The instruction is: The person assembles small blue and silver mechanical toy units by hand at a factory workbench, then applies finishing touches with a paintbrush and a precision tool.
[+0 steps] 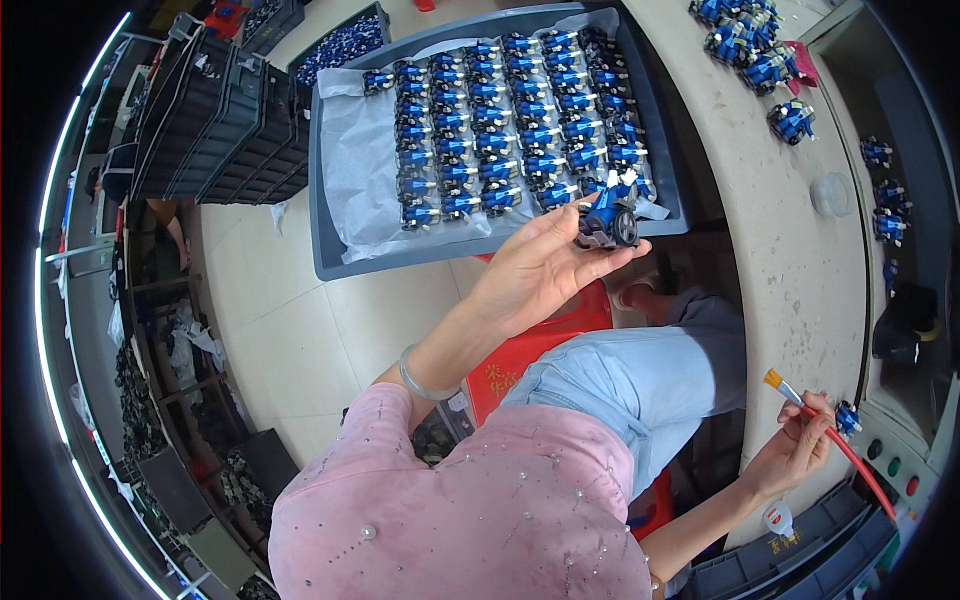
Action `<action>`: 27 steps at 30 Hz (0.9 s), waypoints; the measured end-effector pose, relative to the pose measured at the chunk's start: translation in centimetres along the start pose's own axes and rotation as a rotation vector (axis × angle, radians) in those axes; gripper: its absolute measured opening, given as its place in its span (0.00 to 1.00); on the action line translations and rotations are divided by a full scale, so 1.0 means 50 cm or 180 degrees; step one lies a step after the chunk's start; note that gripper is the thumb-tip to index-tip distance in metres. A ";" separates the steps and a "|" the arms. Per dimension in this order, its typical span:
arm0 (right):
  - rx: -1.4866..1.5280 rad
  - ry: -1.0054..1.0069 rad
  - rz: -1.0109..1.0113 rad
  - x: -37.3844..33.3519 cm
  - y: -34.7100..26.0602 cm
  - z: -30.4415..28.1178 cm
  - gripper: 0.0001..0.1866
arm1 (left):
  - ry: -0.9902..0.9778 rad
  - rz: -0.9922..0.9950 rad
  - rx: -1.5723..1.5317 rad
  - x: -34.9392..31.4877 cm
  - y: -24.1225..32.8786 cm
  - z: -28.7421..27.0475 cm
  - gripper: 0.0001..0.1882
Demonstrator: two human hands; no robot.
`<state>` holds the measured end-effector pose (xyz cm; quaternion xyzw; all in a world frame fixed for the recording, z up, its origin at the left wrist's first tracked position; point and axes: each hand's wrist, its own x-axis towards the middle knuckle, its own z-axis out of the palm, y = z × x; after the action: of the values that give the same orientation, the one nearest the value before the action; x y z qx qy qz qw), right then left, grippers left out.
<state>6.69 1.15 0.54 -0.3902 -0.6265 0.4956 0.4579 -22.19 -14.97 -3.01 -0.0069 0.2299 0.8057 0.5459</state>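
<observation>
Bright ovr ctr, approx sharp; strip light [40, 300] blown out @ 9 o'clock, fisheye-bent; blk vignette @ corners.

a blue wheeled toy [603, 219] is held by the left hand [540, 268] near a grey tray [420, 255] of similar toys [497, 142]; a red-handled brush [847, 452] is gripped by the right hand [790, 455].

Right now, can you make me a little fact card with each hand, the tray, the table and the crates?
Left hand: holding a blue-and-black toy
Right hand: holding a red-handled brush, bristles away from the toy
Tray: gray, with white sheets and rows of similar toys
Table: pale, with more toys and a clear round container
Crates: dark, stacked left of the tray
</observation>
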 end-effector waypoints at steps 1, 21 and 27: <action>0.0078 -0.0027 -0.0023 0.000 0.001 0.000 0.20 | -0.0008 -0.0010 0.0001 -0.001 -0.001 -0.001 0.19; 0.0100 0.0079 0.0124 -0.008 0.004 -0.021 0.21 | 0.0200 0.0117 0.1832 -0.022 0.122 -0.090 0.30; -0.0073 -0.0106 0.0095 0.000 0.001 -0.020 0.22 | 0.1816 0.2100 0.4563 0.000 0.383 -0.342 0.26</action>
<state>7.65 1.42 0.59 -0.3964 -0.6337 0.5015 0.4355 -43.18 -27.17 -11.38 0.2058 0.8058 0.5502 0.0752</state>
